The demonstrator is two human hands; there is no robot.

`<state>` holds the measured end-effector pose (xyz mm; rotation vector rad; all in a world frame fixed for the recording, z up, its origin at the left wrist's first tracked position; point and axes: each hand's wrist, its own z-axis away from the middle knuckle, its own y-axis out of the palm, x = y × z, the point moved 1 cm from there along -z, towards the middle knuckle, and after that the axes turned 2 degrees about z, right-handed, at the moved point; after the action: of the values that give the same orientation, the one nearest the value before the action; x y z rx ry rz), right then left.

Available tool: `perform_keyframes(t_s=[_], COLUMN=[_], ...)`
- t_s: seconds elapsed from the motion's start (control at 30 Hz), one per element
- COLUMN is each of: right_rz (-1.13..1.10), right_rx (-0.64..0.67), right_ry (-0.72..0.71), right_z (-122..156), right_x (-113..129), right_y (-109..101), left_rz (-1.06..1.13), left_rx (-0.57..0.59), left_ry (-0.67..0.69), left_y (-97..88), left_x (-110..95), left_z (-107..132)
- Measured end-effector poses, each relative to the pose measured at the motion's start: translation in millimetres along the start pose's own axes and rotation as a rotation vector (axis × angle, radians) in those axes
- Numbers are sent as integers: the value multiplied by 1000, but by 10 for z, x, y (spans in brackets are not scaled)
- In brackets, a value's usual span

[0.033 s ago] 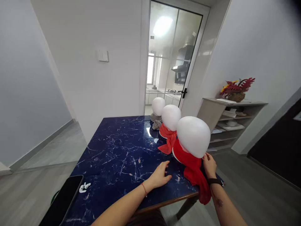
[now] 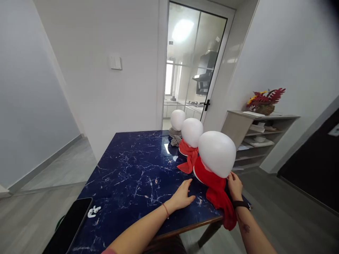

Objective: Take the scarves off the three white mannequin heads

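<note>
My left hand [image 2: 181, 196] hovers over or rests on the table near its front edge, fingers and thumb apart, holding nothing. It is to the left of a red scarf [image 2: 218, 197], apart from it. The scarf is wrapped around the base of a large white rounded form [image 2: 217, 153], and its tail hangs over the table edge. At the right side of this form is my right hand [image 2: 235, 185], its fingers bent and the tips partly hidden against the lower edge. Whether it pinches any cloth there I cannot tell.
Behind stand two smaller white forms, one [image 2: 192, 132] with a coral-red scarf [image 2: 191, 158], one [image 2: 178, 120] with a grey cloth [image 2: 176, 140]. A phone [image 2: 69, 225] and white earbuds [image 2: 93, 211] lie on the left of the dark blue table [image 2: 127, 176]. A shelf [image 2: 261, 116] stands right.
My left hand has shifted very slightly right and away from me, towards the red scarf. The right hand and the white forms have hardly moved, apart from a small camera shift.
</note>
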<state>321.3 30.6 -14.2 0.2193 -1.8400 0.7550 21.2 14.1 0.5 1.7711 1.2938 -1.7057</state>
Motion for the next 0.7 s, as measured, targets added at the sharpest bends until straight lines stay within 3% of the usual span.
perform_keyframes(t_s=[0.13,0.23,0.43,0.7], right_rz=[154,241,247,260], right_rx=[113,203,273,266], right_ry=[-74,-123,-204,-290], right_z=[-74,-110,-106,-122], right_x=[-76,-129,-172,-200], right_y=[29,73,128,179], left_rz=[-42,-68,-139,-221], left_rx=[-175,-258,-220,-179], left_ry=[53,54,22,-184], left_y=[266,371,421,462], left_x=[47,109,195,23], left_z=[-394,-487,-467,-665])
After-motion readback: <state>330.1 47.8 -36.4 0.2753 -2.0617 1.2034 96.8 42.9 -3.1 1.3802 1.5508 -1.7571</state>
